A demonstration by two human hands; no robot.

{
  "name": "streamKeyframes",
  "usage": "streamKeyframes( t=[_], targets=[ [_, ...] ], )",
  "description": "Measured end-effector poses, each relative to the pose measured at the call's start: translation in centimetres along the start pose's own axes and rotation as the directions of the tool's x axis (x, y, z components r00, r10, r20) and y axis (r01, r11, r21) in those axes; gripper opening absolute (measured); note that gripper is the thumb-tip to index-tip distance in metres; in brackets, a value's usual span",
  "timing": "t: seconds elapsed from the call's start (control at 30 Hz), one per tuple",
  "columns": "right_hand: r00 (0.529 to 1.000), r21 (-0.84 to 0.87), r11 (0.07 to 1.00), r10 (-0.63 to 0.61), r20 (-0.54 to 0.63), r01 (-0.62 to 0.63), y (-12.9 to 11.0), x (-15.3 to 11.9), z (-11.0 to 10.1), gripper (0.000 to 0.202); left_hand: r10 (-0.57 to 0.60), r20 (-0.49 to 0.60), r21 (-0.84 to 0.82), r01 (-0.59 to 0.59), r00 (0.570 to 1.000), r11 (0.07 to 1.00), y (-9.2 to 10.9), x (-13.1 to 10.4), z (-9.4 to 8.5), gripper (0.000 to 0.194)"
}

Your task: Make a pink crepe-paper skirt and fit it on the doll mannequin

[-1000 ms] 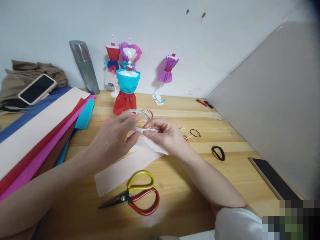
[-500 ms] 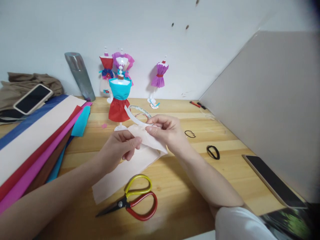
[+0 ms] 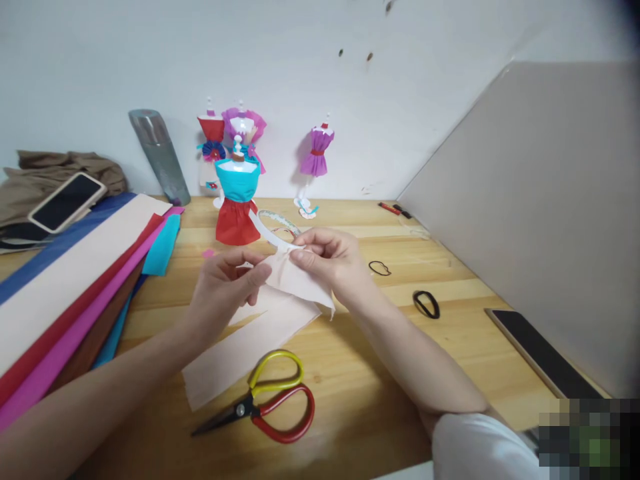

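My left hand (image 3: 225, 287) pinches the left edge of a pale pink piece of paper (image 3: 303, 280), thumb against fingers. The same piece is gripped near its top by my right hand (image 3: 333, 257), where it looks gathered into folds. Behind the right fingertips stands a ring that looks like a roll of white tape (image 3: 280, 220), with a patterned inner side; whether the hand grips it too is unclear. Under both hands a pale pink paper strip (image 3: 240, 353) lies on the table. Scissors (image 3: 243, 408) with one yellow and one red handle rest just in front of it.
Small dress forms in paper clothes, one in a turquoise top and red skirt (image 3: 238, 200), stand at the back. Coloured paper sheets (image 3: 75, 293) lie left, near a phone (image 3: 69, 201) and a leaning bottle (image 3: 160, 157). Right are a black hair tie (image 3: 426, 305) and another phone (image 3: 543, 353).
My left hand has moved slightly left and up along the paper's edge. The held paper looks more bunched at its top. My right hand has barely moved.
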State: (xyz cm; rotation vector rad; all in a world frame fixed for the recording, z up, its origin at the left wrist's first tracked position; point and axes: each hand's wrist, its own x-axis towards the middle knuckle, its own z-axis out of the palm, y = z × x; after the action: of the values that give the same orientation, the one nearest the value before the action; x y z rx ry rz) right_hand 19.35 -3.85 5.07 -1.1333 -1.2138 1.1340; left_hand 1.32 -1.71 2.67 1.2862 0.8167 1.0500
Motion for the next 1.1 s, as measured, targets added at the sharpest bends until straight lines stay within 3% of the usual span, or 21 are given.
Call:
streamKeyframes(
  t=[0.2, 0.27, 0.4, 0.6, 0.8, 1.0, 1.1],
  targets=[
    [1.0, 0.002, 1.0, 0.017, -0.011, -0.017, 0.1, 0.1, 0.0, 0.027, -0.042, 0.116, -0.056, 0.048, 0.992, 0.997, -0.4, 0.4, -0.6, 0.037],
    [1.0, -0.009, 1.0, 0.013, -0.009, -0.013, 0.0, 0.2, 0.0, 0.026, -0.008, 0.064, 0.007, 0.008, 0.998, 1.0, -0.3, 0.4, -0.8, 0.041],
    [0.999, -0.077, 0.997, -0.027, 0.02, 0.028, 0.1, 0.1, 0.1, 0.021, 0.153, -0.078, 0.248, -0.13, 0.985, 0.96, 0.8, 0.2, -0.9, 0.026],
    [0.992, -0.198, 0.973, -0.11, 0.069, 0.122, 1.0, -0.1, 0.5, 0.015, 0.309, -0.075, 0.504, -0.232, 0.948, 0.832, 2.2, -0.7, 0.1, 0.016],
    [0.978, -0.299, 0.933, -0.172, 0.116, 0.199, 1.6, -0.6, 0.8, 0.012, 0.476, -0.073, 0.756, -0.263, 0.876, 0.599, 1.7, -0.5, 0.0, 0.036],
    [0.98, -0.348, 0.918, -0.161, 0.117, 0.192, 1.8, -0.6, 0.9, 0.015, 0.334, -0.069, 0.691, -0.197, 0.94, 0.696, 2.3, 0.0, -0.8, 0.031],
    [0.984, -0.343, 0.924, -0.136, 0.116, 0.168, 2.0, -0.4, 0.8, 0.015, 0.426, -0.056, 0.703, -0.268, 0.903, 0.659, 2.5, 0.0, -1.1, 0.022]
  ],
)
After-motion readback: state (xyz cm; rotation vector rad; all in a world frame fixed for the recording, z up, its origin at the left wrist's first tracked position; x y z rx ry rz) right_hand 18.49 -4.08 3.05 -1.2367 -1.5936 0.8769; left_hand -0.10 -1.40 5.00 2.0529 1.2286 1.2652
